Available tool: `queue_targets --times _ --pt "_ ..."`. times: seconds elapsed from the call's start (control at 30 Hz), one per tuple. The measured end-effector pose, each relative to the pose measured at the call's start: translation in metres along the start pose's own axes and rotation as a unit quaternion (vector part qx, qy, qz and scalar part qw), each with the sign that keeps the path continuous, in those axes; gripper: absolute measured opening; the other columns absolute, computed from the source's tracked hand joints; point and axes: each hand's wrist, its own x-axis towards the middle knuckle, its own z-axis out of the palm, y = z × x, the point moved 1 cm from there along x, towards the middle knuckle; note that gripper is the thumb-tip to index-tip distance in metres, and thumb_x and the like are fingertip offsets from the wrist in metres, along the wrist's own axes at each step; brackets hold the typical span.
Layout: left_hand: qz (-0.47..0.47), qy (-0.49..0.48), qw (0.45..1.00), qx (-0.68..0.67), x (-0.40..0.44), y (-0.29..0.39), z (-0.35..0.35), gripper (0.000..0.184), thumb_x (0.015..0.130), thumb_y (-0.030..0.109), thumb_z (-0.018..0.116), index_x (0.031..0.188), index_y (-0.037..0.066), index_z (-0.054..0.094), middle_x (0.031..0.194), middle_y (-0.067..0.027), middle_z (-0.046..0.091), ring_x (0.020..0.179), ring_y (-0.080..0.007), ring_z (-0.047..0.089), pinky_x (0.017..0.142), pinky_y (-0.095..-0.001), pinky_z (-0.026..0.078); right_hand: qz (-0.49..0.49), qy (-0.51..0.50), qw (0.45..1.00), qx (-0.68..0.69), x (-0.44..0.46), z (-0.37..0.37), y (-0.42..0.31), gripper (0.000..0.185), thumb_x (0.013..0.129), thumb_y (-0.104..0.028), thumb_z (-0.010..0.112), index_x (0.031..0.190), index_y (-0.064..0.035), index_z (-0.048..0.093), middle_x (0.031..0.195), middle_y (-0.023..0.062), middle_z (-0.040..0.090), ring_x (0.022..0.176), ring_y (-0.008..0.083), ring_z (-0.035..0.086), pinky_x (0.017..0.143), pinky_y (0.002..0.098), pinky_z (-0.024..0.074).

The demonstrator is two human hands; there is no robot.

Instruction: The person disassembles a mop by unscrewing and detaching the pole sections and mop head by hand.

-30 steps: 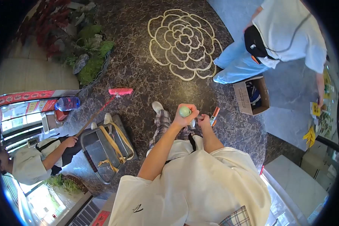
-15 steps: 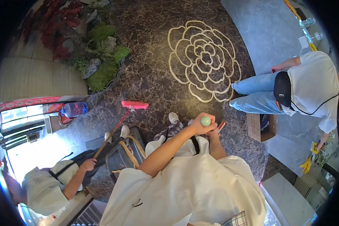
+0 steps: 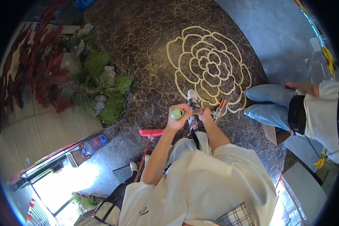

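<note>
Left hand point(image 3: 181, 119), right hand point(image 3: 205, 114) — fingers tight round green-ended handle point(image 3: 176, 113)

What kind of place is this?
Maybe an entrance hall, perhaps of a shop or restaurant. A big flower pattern decorates the dark floor, and there's a little garden with rocks beside it.

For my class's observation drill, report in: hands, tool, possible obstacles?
Left hand and right hand closed around grey pole with rounded pale-green end. Possible obstacles: bristled pink broom head leftward, blue-jeaned co-worker's legs rightward.
</note>
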Motion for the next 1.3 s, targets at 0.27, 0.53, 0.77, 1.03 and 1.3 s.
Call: queue_targets --times 0.27,0.53,0.77,1.03,1.3 --pt "0.096 0.033 0.99 -0.094 0.119 0.057 -0.066 0.024 0.079 -0.005 0.056 0.061 0.001 0.042 0.062 -0.004 0.049 0.06 -0.0129 0.045 0.058 -0.0269 0.038 0.025 0.021 0.999 -0.029 0.048 0.176 -0.019 0.02 0.086 -0.024 0.04 0.09 -0.0063 0.046 0.089 0.0107 0.048 0.082 0.0252 0.046 0.071 0.0399 0.0379" --pt "0.098 0.005 0.987 -0.127 0.205 0.077 -0.12 0.024 0.077 -0.006 0.058 0.061 0.003 0.043 0.063 -0.0052 0.049 0.061 -0.016 0.043 0.066 -0.0345 0.04 0.005 0.051 0.998 -0.022 0.069 0.273 -0.035 0.013 0.084 -0.02 0.042 0.082 -0.0077 0.045 0.079 0.0081 0.047 0.071 0.0221 0.045 0.062 0.0369 0.0367" --pt "0.079 -0.094 0.977 -0.173 0.272 0.069 -0.156 0.026 0.078 -0.008 0.057 0.06 0.002 0.041 0.062 -0.0029 0.047 0.06 -0.0134 0.043 0.058 -0.0281 0.038 -0.033 0.081 0.996 -0.013 0.072 0.307 -0.061 0.012 0.083 -0.017 0.044 0.074 -0.009 0.044 0.07 0.0059 0.046 0.062 0.0194 0.043 0.055 0.0343 0.0357" --pt "0.092 -0.23 0.962 -0.113 0.362 0.09 -0.22 0.026 0.077 0.004 0.063 0.059 0.003 0.045 0.055 0.0002 0.048 0.052 -0.0077 0.041 0.049 -0.0249 0.034 -0.081 0.088 0.993 0.023 0.088 0.372 -0.073 0.016 0.081 -0.013 0.047 0.065 -0.0105 0.043 0.06 0.0033 0.044 0.052 0.0163 0.042 0.046 0.0313 0.0345" --pt "0.074 -0.2 0.96 -0.179 0.446 0.109 -0.29 0.024 0.076 0.0 0.062 0.059 0.003 0.045 0.059 -0.0011 0.053 0.054 -0.0086 0.046 0.051 -0.0252 0.038 -0.091 0.06 0.967 0.23 0.169 0.457 -0.081 0.009 0.078 -0.006 0.047 0.073 -0.0104 0.041 0.06 0.0055 0.045 0.054 0.0188 0.046 0.052 0.0307 0.0409"
